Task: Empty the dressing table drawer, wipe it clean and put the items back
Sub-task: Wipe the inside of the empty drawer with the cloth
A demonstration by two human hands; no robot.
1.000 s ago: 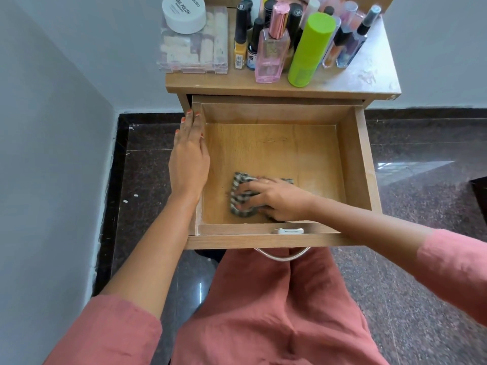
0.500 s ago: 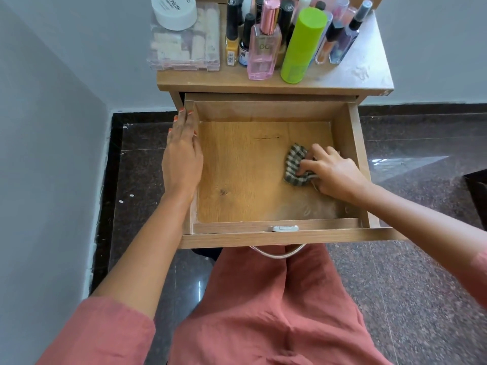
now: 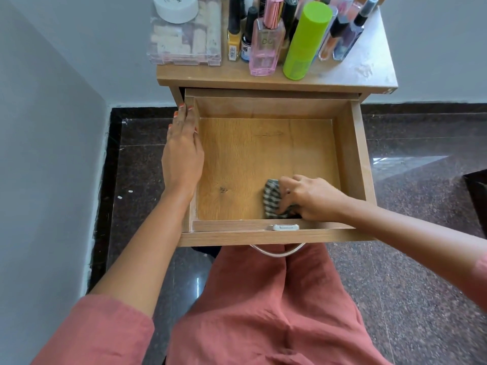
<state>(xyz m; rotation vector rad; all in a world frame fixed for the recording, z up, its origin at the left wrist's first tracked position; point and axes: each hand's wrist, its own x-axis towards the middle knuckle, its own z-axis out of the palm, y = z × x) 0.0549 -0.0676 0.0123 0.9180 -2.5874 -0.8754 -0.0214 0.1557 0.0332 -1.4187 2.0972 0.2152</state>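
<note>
The wooden drawer is pulled out over my lap, and nothing lies in it except a checked cloth near the front edge. My right hand grips the bunched cloth and presses it on the drawer floor at the front right. My left hand lies flat with straight fingers along the drawer's left wall. On the dressing table top stand the removed items: a green can, a pink perfume bottle, several nail polish bottles and a clear plastic box with a white jar on it.
A grey wall runs close on the left. Dark polished stone floor surrounds the table. A metal handle hangs under the drawer front above my pink-clothed knees. A dark object sits at the right edge.
My right hand has dragged the cloth from the front left to the right side of the drawer, then back toward the front edge. My left hand has stayed on the left wall.
</note>
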